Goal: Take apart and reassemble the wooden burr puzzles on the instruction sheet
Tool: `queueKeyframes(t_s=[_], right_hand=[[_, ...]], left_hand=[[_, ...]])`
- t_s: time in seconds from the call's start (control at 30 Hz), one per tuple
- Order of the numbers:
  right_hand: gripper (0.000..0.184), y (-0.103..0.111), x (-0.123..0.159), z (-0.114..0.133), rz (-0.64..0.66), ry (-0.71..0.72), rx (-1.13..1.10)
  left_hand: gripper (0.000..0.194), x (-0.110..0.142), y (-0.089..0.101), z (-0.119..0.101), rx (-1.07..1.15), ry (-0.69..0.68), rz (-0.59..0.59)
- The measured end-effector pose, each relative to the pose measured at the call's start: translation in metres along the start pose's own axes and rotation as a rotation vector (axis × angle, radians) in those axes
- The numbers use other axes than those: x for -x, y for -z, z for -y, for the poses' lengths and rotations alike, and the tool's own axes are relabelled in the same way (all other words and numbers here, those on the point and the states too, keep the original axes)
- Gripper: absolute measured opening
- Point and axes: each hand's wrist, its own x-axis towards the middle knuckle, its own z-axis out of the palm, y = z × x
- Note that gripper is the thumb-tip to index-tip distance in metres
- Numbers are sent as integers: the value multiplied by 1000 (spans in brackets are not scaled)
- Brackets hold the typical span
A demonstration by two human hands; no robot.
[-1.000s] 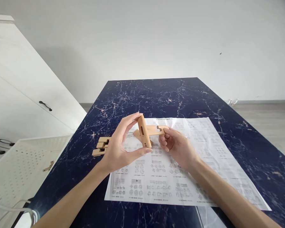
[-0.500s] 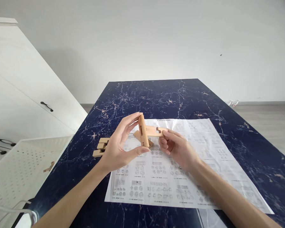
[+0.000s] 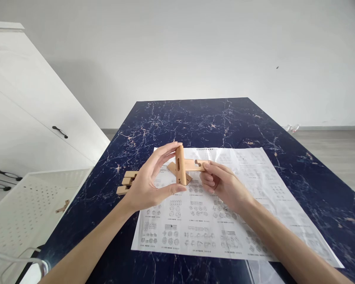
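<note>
Between the thumb and fingertips of my left hand (image 3: 154, 179) stands a slotted wooden puzzle piece (image 3: 180, 165), its narrow slot and a "2" mark facing me. My right hand (image 3: 221, 181) pinches the right end of a second flat wooden piece (image 3: 191, 164), which has a shaped cut-out. That piece's left end meets the slotted one; whether it goes into a slot is hidden. Under them, another wooden piece (image 3: 171, 167) lies slantwise on the printed instruction sheet (image 3: 242, 221). Several notched wooden pieces (image 3: 127, 181) sit left of my left hand, partly covered by it.
The sheet lies on a dark blue marbled table (image 3: 189, 118). To the left are a white cabinet (image 3: 32, 98) and a perforated white surface (image 3: 41, 197) with a small wooden piece (image 3: 62, 206) on it. A cable (image 3: 17, 258) runs at the lower left.
The slotted piece has turned slightly, showing more of its slotted, marked face. Both hands keep their grip, and the view has shifted a little.
</note>
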Motion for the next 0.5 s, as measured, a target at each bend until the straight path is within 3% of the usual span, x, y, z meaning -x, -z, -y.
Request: queueKeyframes(t_s=[0.23,0.5], right_hand=[[38,-4,2,0,14,-25,-63],[33,-2,3,-2,34,-28,-69]], left_hand=[[88,1,-5,2,-11,9,-33],[90,1,0,5,64,27,13]])
